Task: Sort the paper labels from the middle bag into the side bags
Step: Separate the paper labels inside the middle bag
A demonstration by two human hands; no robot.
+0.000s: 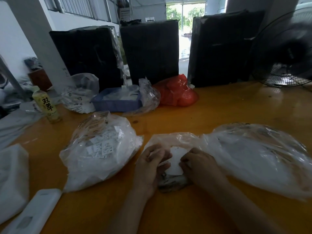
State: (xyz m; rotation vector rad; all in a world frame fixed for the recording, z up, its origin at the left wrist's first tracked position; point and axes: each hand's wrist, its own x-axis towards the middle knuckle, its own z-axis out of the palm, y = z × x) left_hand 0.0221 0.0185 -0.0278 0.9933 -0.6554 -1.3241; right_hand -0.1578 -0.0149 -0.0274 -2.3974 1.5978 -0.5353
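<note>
Both hands meeting over the middle bag near the front edge of the worktop. Left hand with fingers curled at the bag's open mouth, right hand pinching a white paper label between thumb and fingertips; cannot tell whether the left fingers grip the plastic or the label itself. Dark printed slips bunched under the wrists, just inside the bag.

Left side bag, clear plastic stuffed with labels, just beside the left hand, its edge almost touching the middle bag. Right side bag spreading wide toward the right edge, touching the middle bag. Little bare wood between the three bags; open wood behind them, toward the centre and far right.

Along the back edge: blue tray, red bag, another clear bag, three black wrapped boxes upright. Bottle near the left edge. Fan at the far right corner. White foam pieces at the front left corner.
</note>
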